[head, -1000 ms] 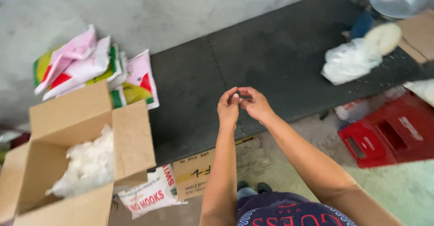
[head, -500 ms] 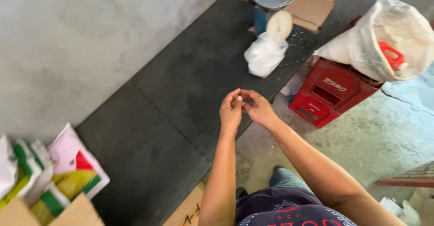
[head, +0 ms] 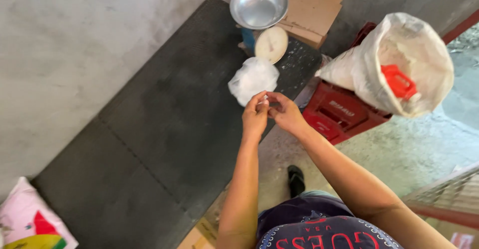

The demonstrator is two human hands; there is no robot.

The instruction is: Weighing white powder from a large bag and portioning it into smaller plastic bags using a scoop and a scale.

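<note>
Still fingertip-joined hands point(head: 272, 113), now nearer the clear bag point(head: 253, 79) (view shifted).

Hands: two, a left hand point(head: 255, 115) and a right hand point(head: 285, 113), fingertips meeting
Worktop point(head: 149, 144): one, dark and rubber-topped
Weighing scales: one, a round dial point(head: 271, 44) under one metal bowl point(head: 259, 3)
Clear plastic bags point(head: 253, 79): one, filled, white contents
Large white sacks point(head: 399, 64): one, open, with one red scoop point(head: 397, 81) inside
Red crates point(head: 339, 112): one
Cardboard sheets point(head: 312, 9): one, behind the bowl
Printed pink packets point(head: 32, 226): one, at the lower left corner
Shoes point(head: 296, 179): one visible
</note>
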